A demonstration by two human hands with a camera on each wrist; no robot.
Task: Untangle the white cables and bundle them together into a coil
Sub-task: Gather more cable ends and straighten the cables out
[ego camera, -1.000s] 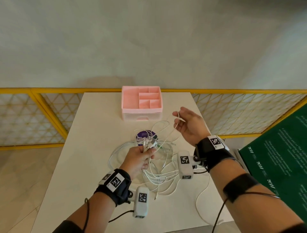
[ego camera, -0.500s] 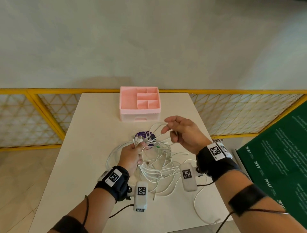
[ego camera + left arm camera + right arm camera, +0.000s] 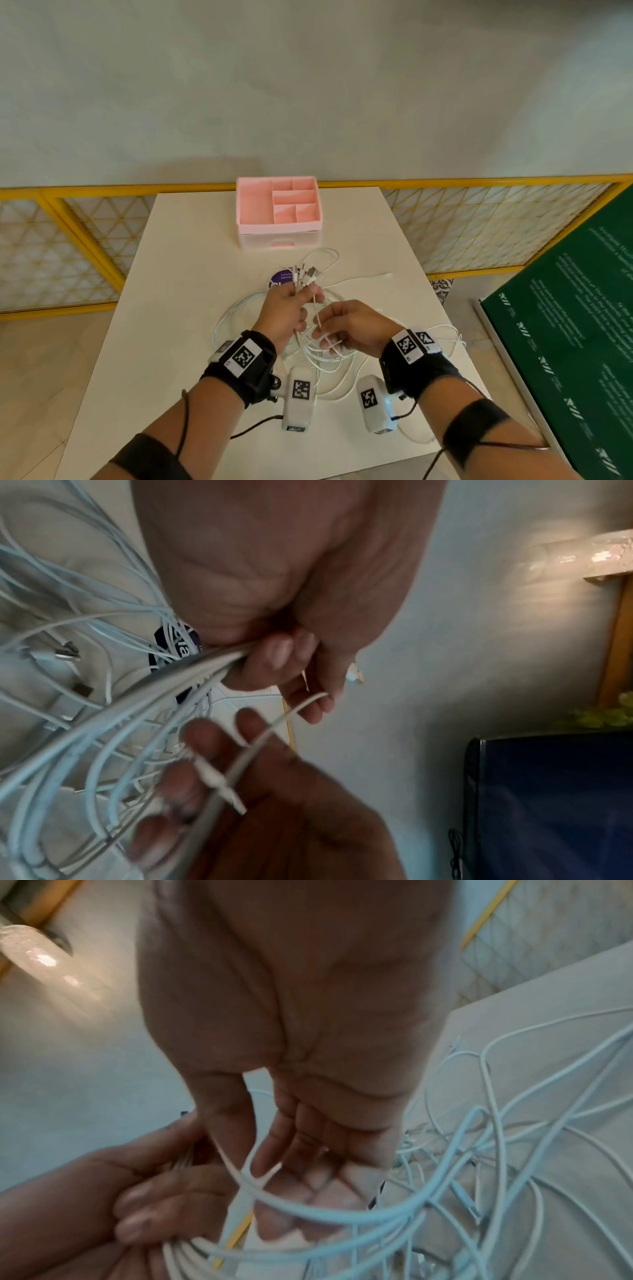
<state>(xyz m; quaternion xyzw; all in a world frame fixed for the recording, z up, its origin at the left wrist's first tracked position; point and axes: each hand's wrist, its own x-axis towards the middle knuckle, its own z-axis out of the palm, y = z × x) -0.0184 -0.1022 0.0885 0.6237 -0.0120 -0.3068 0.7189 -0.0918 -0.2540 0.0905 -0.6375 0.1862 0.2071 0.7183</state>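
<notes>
White cables (image 3: 310, 279) bunched in left grip (image 3: 284, 313), plugs pointing away, right grip (image 3: 352, 327) pinching one strand.

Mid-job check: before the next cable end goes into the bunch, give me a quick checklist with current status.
1. Left hand grips the gathered connector ends of the thin white cables: ok.
2. Right hand has a cable strand across its fingers: ok; firmness of grip: cannot tell.
3. Cables free of tangles: not ok, loops cross on the white table.
4. All ends gathered: not ok, one loose white plug lies apart on the table.
5. Pink compartment organizer box clear of the cables: ok.
</notes>
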